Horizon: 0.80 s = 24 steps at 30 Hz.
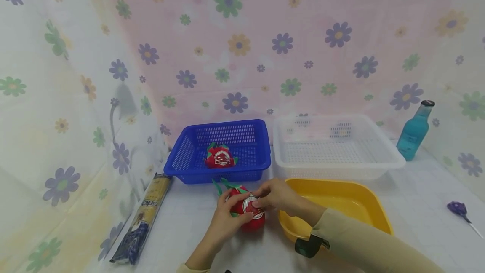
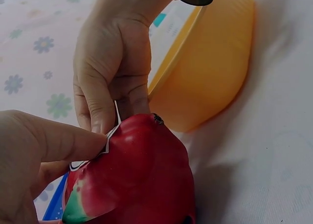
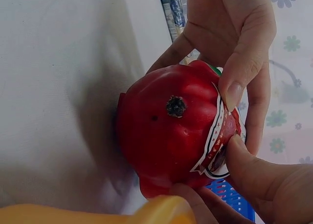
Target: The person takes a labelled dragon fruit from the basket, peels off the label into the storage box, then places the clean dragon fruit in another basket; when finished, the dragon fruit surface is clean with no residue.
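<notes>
Dragon fruit [image 1: 254, 224] is pinched by left grip [image 1: 224, 220] and right grip [image 1: 281, 198], thumbs [image 3: 235, 89] on its label [image 1: 249, 207].

Head looks down — close wrist views share fruit [image 3: 166, 128]

Pasta pack [image 1: 147, 216] L; blue bottle [image 1: 414, 134] w/ dark cap [image 1: 427, 103] nr white basket [image 1: 341, 166]; lollipop [image 1: 457, 208] far R; floral cloth [image 1: 257, 16] behind.

Two dragonfruits [image 1: 253, 223], two baskets [image 1: 217, 176] (one bottle [image 1: 414, 134])
</notes>
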Each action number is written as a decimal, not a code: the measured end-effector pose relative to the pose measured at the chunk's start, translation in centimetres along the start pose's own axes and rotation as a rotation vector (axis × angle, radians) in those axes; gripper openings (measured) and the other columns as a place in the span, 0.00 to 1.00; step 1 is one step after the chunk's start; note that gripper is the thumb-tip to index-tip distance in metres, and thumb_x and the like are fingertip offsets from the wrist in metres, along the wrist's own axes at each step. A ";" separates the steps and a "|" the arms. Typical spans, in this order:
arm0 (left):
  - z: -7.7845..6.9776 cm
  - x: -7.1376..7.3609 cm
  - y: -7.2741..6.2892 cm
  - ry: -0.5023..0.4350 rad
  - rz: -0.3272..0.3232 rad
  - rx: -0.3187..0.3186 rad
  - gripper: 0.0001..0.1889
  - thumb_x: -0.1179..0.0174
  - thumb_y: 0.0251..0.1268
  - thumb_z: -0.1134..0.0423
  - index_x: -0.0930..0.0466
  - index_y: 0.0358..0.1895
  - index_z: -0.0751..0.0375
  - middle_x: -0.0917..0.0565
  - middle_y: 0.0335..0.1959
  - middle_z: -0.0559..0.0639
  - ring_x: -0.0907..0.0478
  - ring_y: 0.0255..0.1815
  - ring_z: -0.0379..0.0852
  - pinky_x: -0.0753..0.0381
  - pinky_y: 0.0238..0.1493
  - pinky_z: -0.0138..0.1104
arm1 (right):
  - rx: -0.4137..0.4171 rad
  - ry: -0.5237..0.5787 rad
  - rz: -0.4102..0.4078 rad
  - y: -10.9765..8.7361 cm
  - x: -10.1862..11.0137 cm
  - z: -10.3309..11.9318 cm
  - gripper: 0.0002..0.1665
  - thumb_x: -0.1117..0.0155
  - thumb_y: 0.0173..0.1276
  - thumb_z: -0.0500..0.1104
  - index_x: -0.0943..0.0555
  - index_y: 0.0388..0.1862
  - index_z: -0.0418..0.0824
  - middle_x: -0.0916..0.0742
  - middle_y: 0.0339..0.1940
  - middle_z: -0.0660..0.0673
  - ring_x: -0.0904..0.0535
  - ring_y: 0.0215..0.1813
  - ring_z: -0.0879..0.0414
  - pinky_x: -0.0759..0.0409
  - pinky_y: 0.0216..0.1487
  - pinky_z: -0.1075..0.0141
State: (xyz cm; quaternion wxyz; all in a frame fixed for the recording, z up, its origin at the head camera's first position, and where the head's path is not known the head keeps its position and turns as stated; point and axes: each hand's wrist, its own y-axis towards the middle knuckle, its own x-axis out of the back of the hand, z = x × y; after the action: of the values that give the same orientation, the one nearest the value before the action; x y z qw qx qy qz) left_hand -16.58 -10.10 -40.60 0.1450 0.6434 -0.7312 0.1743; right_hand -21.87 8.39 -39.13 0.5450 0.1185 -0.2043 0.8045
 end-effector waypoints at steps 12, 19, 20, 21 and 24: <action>0.3 0.0 0.2 -0.034 0.008 0.022 0.29 0.30 0.55 0.58 0.22 0.64 0.45 0.46 0.77 0.64 0.41 0.71 0.75 0.30 0.64 0.65 | 0.007 0.033 0.022 0.2 0.0 -0.3 0.10 0.29 0.62 0.38 0.14 0.42 0.37 0.12 0.36 0.45 0.16 0.37 0.56 0.12 0.42 0.57; 0.5 0.3 0.1 -0.035 0.006 0.021 0.33 0.30 0.55 0.55 0.26 0.68 0.44 0.45 0.77 0.64 0.42 0.72 0.74 0.31 0.65 0.65 | -0.005 0.060 0.029 0.3 0.0 -0.3 0.07 0.32 0.64 0.37 0.15 0.40 0.36 0.12 0.36 0.45 0.16 0.38 0.56 0.12 0.43 0.56; 0.6 0.3 0.2 -0.035 0.006 0.019 0.33 0.30 0.55 0.55 0.27 0.68 0.44 0.45 0.77 0.65 0.42 0.72 0.75 0.31 0.65 0.65 | -0.002 0.061 0.028 0.3 0.0 -0.2 0.07 0.32 0.65 0.37 0.15 0.40 0.35 0.12 0.36 0.44 0.16 0.38 0.56 0.12 0.43 0.56; 0.5 0.4 0.2 -0.035 0.008 0.017 0.34 0.30 0.55 0.55 0.27 0.68 0.44 0.45 0.76 0.65 0.42 0.72 0.75 0.31 0.65 0.65 | 0.000 0.061 0.027 0.3 0.1 -0.2 0.07 0.32 0.65 0.37 0.15 0.39 0.35 0.13 0.36 0.44 0.16 0.38 0.56 0.12 0.43 0.55; 0.5 0.5 0.3 -0.036 0.004 0.010 0.33 0.30 0.54 0.55 0.26 0.68 0.45 0.45 0.77 0.64 0.42 0.72 0.74 0.33 0.65 0.66 | 0.012 0.058 0.019 0.1 0.1 -0.1 0.07 0.32 0.65 0.37 0.15 0.39 0.34 0.13 0.35 0.44 0.16 0.38 0.56 0.12 0.43 0.54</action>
State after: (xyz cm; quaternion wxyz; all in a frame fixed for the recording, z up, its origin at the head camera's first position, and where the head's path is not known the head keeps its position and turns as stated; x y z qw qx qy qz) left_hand -16.90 -10.74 -40.89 0.1284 0.6456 -0.7341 0.1666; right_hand -22.01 8.44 -39.22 0.5422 0.0964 -0.1844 0.8141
